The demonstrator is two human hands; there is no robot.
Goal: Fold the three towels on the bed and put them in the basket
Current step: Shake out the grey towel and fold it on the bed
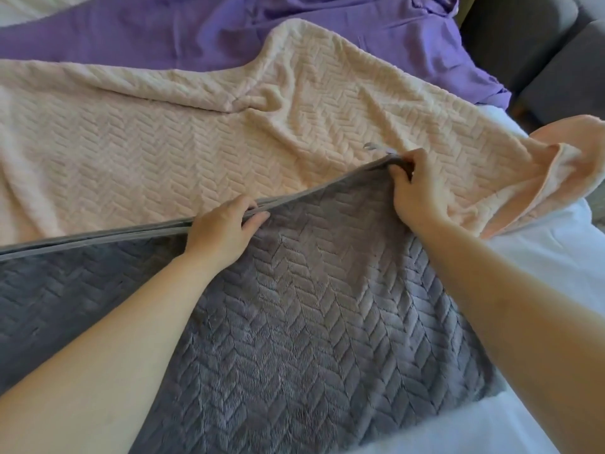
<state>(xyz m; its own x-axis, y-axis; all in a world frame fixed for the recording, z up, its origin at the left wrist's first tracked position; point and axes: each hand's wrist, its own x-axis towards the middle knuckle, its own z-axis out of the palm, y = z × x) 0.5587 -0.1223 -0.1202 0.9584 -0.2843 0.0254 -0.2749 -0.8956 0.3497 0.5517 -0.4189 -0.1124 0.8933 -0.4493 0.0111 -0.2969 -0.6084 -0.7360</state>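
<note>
We are on the first fold: our left hand (219, 232) and right hand (414, 188) pinch the grey herringbone-textured towel's (278, 322) doubled edge on the bed (556, 257). Peach herringbone towel (163, 126) and purple towel (294, 31) lie unfolded; no basket visible.
</note>
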